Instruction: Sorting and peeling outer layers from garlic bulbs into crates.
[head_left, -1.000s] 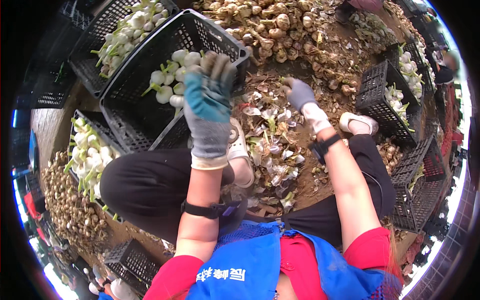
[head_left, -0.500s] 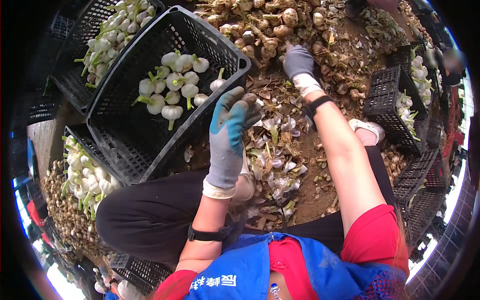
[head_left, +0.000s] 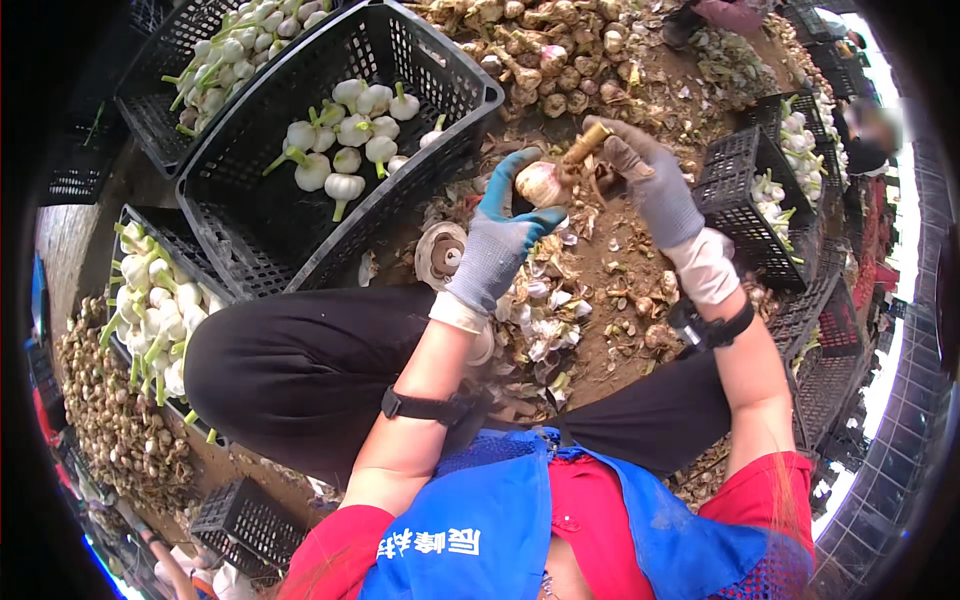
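My left hand [head_left: 502, 235], in a grey glove with blue-coated fingers, has its thumb and fingers curved around a garlic bulb [head_left: 541, 184]. The bulb is whitish with pink streaks, and its thick brown stem [head_left: 587, 143] points up and right. My gloved right hand [head_left: 655, 185] is bent around that stem, with dry brown skins hanging beside it; its fingertips are partly hidden. To the left, a black plastic crate [head_left: 270, 225] holds several trimmed white garlic bulbs [head_left: 345, 187].
Untrimmed garlic [head_left: 560, 70] is heaped on the ground ahead. Peeled skins [head_left: 545, 310] litter the soil between my legs. A round whitish object [head_left: 440, 253] lies near my left knee. More crates of garlic stand left and at right [head_left: 740, 190]. Another person [head_left: 870, 135] is at the far right.
My right hand has come back from the heap toward my left hand. The garlic bulb is now between them, and my left hand has moved right and turned.
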